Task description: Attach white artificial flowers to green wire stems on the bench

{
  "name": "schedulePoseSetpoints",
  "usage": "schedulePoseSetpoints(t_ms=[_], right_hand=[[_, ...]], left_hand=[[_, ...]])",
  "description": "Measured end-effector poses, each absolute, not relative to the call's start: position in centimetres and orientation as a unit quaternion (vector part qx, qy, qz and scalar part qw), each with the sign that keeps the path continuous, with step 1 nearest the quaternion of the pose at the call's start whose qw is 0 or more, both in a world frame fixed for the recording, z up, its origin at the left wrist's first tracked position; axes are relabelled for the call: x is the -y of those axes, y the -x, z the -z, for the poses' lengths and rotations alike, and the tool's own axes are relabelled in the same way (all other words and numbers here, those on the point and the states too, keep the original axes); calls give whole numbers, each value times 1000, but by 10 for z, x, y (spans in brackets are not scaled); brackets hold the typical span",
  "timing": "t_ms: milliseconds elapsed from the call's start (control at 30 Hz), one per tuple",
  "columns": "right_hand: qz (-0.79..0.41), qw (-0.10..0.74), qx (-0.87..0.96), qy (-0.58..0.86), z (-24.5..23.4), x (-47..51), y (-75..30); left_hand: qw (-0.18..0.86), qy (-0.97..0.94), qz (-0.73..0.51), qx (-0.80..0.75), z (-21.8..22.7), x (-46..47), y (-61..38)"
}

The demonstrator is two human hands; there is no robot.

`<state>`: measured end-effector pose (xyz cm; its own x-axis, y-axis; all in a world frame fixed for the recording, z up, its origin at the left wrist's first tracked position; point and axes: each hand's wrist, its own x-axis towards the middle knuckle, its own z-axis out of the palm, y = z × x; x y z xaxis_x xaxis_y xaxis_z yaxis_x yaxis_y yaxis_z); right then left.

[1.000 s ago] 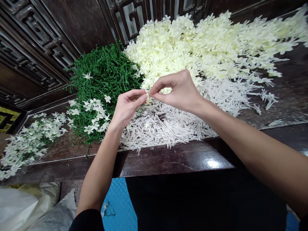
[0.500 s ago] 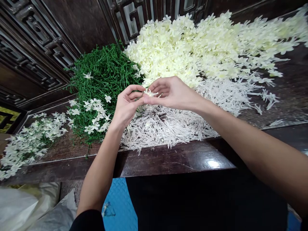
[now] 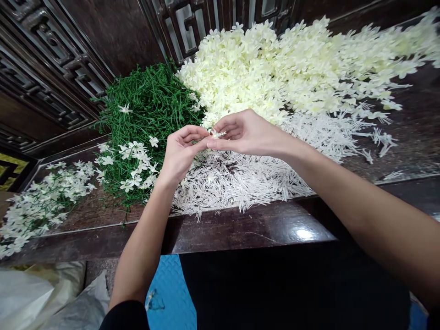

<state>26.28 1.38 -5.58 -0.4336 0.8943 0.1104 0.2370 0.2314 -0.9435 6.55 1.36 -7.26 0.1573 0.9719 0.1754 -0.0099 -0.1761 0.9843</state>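
Note:
My left hand [image 3: 183, 149] and my right hand [image 3: 242, 133] meet fingertip to fingertip over the middle of the heaps. Between them is a small white artificial flower [image 3: 217, 134], its thin strands pointing right. Both hands are closed in a pinch on it; part of the flower is hidden by the fingers. Below lies a heap of thin white sprigs [image 3: 240, 183]. Behind my right hand spreads a large pile of cream blossoms [image 3: 261, 68]. Left of my left hand rises a heap of green plastic stems [image 3: 147, 101].
White flowers with stems [image 3: 135, 167] rest on the green heap's front. Another bunch of finished-looking flowers [image 3: 48, 201] lies at the far left. The dark wooden bench [image 3: 247, 233] has a carved back panel [image 3: 185, 27]. Pale sacks [image 3: 30, 293] stand below, beside a blue stool [image 3: 172, 279].
My left hand's fingers have closed in slightly, nearer my right fingertips. The flower has shifted slightly to the right. The heaps look unchanged.

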Motion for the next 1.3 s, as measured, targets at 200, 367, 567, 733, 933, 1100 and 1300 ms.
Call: schedulePoseSetpoints(t_ms=[200, 367, 567, 733, 933, 1100, 1300], right_hand=[[-457, 349, 704, 417, 53, -11, -264], [-449, 349, 707, 421, 52, -15, -268], [-448, 368, 682, 446, 54, -20, -273], [-460, 379, 681, 425, 55, -20, -274], [-458, 368, 684, 432, 51, -18, -273], [-458, 363, 688, 431, 49, -15, -271], [-437, 368, 702, 425, 52, -12, -267]], left_hand=[[493, -582, -499, -411, 72, -13, -65], [495, -599, -477, -410, 69, -9, -66], [509, -572, -470, -439, 70, -10, -64], [514, -585, -463, -423, 73, -12, -63], [508, -577, -462, -443, 70, -9, -67], [501, -586, -460, -440, 71, -10, -65], [482, -616, -454, -426, 75, -10, -65]])
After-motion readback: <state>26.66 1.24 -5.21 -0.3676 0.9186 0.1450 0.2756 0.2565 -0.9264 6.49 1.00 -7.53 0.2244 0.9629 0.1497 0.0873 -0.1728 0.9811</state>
